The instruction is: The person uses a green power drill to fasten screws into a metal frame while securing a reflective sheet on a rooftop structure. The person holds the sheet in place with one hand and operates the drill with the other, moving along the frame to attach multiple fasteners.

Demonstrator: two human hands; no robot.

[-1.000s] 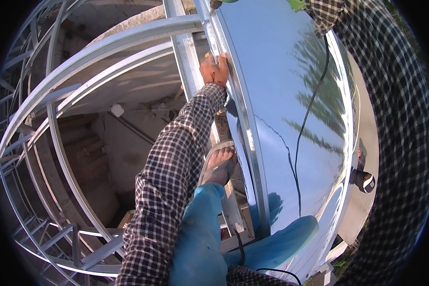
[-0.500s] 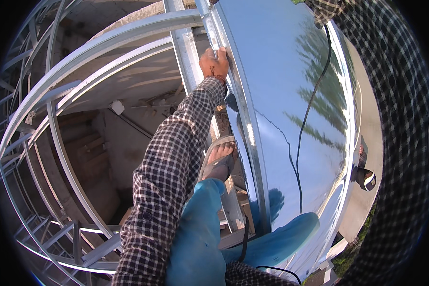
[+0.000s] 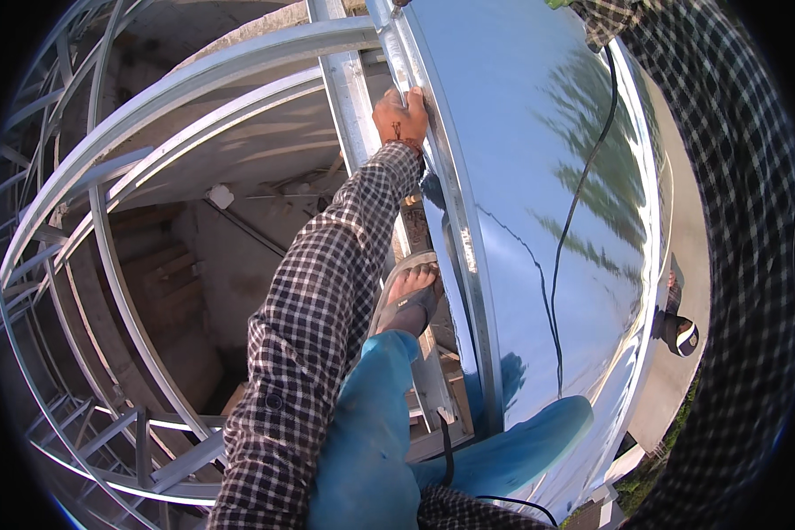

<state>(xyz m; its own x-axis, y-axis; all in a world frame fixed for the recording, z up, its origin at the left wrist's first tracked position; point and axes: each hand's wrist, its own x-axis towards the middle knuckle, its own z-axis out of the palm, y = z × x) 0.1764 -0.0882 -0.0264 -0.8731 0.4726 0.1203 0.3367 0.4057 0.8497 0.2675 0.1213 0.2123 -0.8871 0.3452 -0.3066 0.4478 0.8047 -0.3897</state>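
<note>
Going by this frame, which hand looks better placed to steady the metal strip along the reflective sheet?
Left, I'd judge: the left hand is curled on the metal strip, thumb over it. The right sleeve arcs toward the top edge; the right hand is out of view.

The head view looks steeply down, close above the left sleeve (image 3: 327, 274), its fisheye span reaching from metal framework (image 3: 283, 46) on the left to reflective sheet (image 3: 495, 168) on the right.

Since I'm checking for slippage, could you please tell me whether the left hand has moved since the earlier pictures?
No: against the curved metal beam, the left hand keeps its place, with no visible shift toward or away from it.
</note>
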